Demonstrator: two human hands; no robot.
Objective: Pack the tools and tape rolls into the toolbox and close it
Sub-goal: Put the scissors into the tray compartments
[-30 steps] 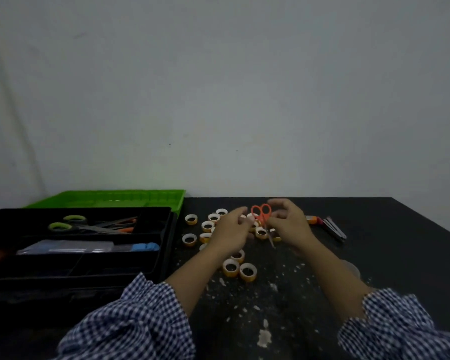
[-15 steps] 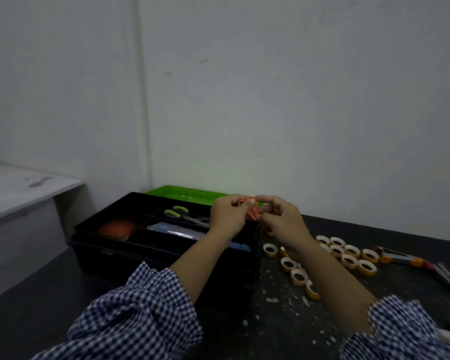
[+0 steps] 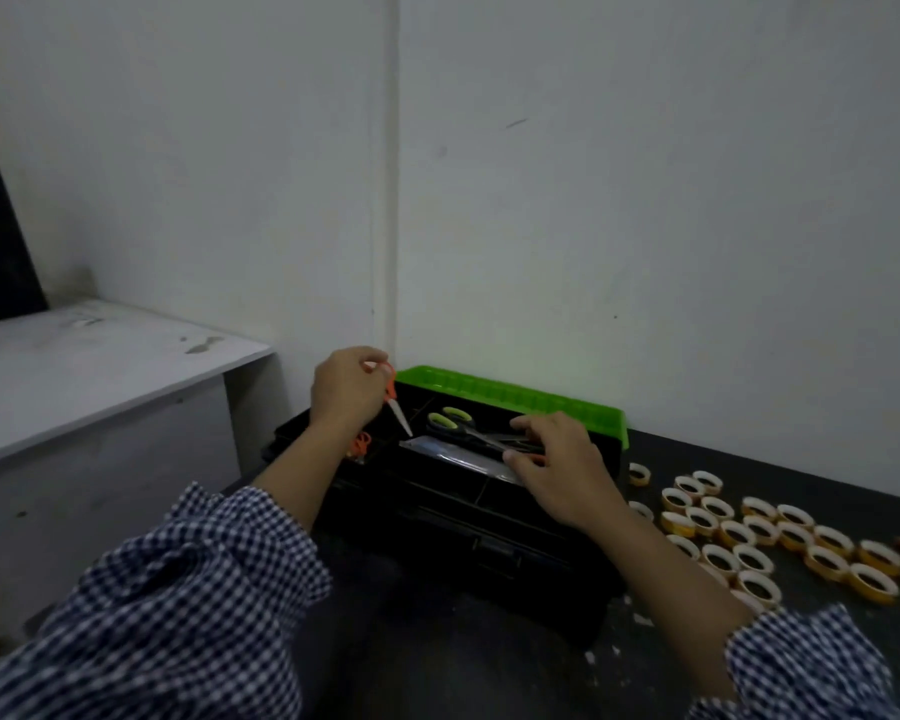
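The black toolbox [image 3: 468,517] stands open on the dark table, its green lid [image 3: 515,394] tipped back against the wall. My left hand [image 3: 344,389] holds small orange-handled scissors [image 3: 392,397] over the box's left end, blades pointing down into the tray. My right hand [image 3: 557,459] reaches into the tray with loosely curled fingers touching the tools beside the green-handled scissors [image 3: 458,419]; I cannot tell whether it grips any of them. Several yellow-edged tape rolls [image 3: 749,543] lie on the table right of the box.
An orange item [image 3: 360,445] lies in the tray's left compartment, below my left wrist. A white shelf [image 3: 100,366] stands to the left, lower than the wall corner. White scraps [image 3: 645,621] litter the dark table [image 3: 489,678] near my right sleeve.
The orange scissors left the table and passed fully into my left hand, now over the toolbox. My right hand let go and dropped into the tray. The view swung left.
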